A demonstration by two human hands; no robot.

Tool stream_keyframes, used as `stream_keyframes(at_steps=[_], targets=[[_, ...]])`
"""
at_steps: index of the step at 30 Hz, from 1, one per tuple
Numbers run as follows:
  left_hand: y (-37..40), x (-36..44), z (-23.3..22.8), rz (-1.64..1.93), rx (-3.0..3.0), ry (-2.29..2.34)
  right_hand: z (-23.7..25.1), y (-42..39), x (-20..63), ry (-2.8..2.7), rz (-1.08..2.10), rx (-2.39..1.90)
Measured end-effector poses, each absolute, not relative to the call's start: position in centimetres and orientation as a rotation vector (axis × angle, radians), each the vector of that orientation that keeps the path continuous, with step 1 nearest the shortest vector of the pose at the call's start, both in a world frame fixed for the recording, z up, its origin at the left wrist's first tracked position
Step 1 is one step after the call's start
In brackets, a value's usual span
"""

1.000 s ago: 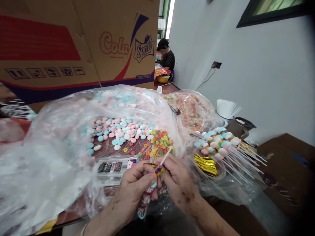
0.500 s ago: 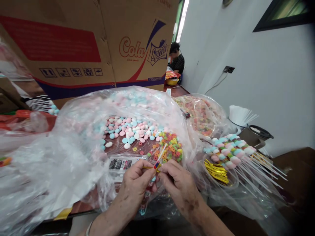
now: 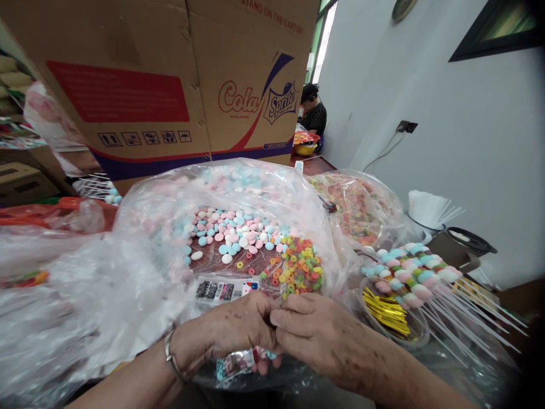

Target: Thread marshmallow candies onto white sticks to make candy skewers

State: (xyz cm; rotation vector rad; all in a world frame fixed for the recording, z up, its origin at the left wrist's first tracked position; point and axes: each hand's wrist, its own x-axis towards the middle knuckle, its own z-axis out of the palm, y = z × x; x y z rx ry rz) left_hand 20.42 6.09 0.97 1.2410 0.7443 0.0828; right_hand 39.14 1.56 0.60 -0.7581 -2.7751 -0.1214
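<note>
My left hand (image 3: 249, 321) is closed around a wrapped candy skewer (image 3: 235, 364). The clear wrapper with pink and blue candy pokes out below the palm. Fingers bent, my right hand (image 3: 313, 335) presses against the left thumb side; what its fingertips pinch is hidden. Just beyond the hands lies a printed label pack (image 3: 225, 288). Behind it, fruit-coloured ring gummies (image 3: 301, 267) are heaped beside loose pink, blue and white candies (image 3: 238, 233). To the right, gold twist ties (image 3: 385, 312) fill a clear round tub.
Finished candy skewers (image 3: 413, 272) lie across the tub's back edge, sticks pointing right. Behind stand white sticks (image 3: 432, 210) and a dark jug (image 3: 462, 244). A big carton (image 3: 170, 85) blocks the far side. Clear plastic (image 3: 106, 301) covers the left; a person (image 3: 314, 111) sits far back.
My hands have closed together, with the left turned over. The white stick and gold twist tie seen between my fingertips are now hidden. The view has shifted slightly left and up.
</note>
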Motion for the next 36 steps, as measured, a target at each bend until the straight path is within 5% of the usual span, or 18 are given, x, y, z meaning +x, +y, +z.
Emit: stream_keyframes(at_steps=[10,16,20,27,31,36], targets=[[5.1,21.6,0.4,0.493,2.183,1.115,-1.6,1.2,37.0,-2.387,-0.517,-1.306],[6.2,22.4,-2.6,1.293,2.760,1.120,-1.8,4.8,35.8,-1.762,0.239,-1.546],[5.1,22.2,-2.8,1.636,2.609,1.081,-1.5,6.2,35.6,-1.577,0.373,-1.504],[5.8,19.8,0.3,1.108,1.208,0.893,1.0,3.9,33.3,-1.464,0.802,-1.238],[7.4,16.4,2.3,1.052,1.520,0.451,1.0,4.2,33.1,-1.446,0.726,-1.207],[6.0,16.1,1.7,0.845,1.290,0.896,0.1,3.5,31.4,-1.491,0.661,-1.111]])
